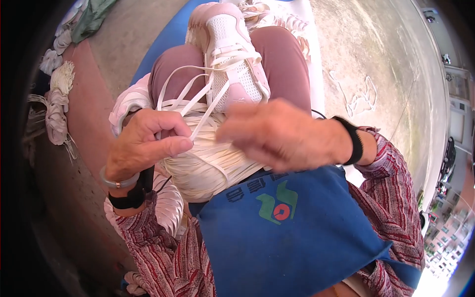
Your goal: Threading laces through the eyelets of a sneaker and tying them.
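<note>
A pale pink and white sneaker point(225, 32) rests on my lap between my knees, its white mesh and lacing facing up. A flat white shoelace point(213, 108) runs through its upper, with loose loops hanging to the left. My left hand point(141, 141) pinches that shoelace between thumb and forefinger, just below the shoe. To the right, my right hand point(284, 133) hovers over the lap, its fingers curled but smeared by motion; whether it holds anything is hidden. Beneath both hands lies a thick bundle of cream laces point(205, 173).
A blue apron point(237, 237) covers my front. Another pink sneaker point(129, 101) sits by my left thigh. Shoe parts and lace bundles point(59, 101) lie at far left, more uppers point(289, 22) beyond my knees. A loose lace point(352, 99) is on the floor at right.
</note>
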{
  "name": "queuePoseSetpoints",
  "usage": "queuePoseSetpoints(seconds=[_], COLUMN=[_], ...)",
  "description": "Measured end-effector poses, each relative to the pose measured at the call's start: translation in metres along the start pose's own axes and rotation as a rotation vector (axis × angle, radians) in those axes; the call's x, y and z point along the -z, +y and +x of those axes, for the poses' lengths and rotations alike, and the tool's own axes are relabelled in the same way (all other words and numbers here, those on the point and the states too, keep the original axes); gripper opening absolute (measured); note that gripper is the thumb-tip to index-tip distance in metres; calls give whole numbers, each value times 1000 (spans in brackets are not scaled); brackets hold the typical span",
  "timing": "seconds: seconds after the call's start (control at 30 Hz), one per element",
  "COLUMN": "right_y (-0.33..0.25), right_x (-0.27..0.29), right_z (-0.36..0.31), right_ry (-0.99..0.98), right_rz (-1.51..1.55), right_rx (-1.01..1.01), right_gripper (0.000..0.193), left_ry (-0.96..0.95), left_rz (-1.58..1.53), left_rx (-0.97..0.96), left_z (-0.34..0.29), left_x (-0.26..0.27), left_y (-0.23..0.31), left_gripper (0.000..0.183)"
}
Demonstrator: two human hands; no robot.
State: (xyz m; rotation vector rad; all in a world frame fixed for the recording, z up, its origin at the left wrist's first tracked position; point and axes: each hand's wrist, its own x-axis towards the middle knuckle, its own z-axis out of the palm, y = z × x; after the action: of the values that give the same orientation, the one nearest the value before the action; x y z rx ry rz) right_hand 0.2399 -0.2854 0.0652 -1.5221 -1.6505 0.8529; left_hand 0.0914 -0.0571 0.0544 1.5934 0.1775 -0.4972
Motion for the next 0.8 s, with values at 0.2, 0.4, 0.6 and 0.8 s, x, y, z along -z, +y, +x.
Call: queuePoseSetpoints(seconds=[0.2, 0.4, 0.6, 0.8], right_y=[40, 61, 70, 76], right_x=[33, 41, 35, 38], right_z=[-16, -6, 1, 0], right_ry=[385, 547, 588, 597], right_rz=[-336, -480, -553, -452], right_rx=[-121, -104, -75, -44], right_gripper=[12, 19, 20, 17], left_ry=[34, 283, 528, 610], left_rz=[278, 174, 327, 416], left_rx=[-77, -148, -132, -119], left_z=[22, 30, 46, 59], left_x=[-14, -27, -41, -41], left_y=[15, -3, 4, 7], left_gripper=[16, 29, 28, 30])
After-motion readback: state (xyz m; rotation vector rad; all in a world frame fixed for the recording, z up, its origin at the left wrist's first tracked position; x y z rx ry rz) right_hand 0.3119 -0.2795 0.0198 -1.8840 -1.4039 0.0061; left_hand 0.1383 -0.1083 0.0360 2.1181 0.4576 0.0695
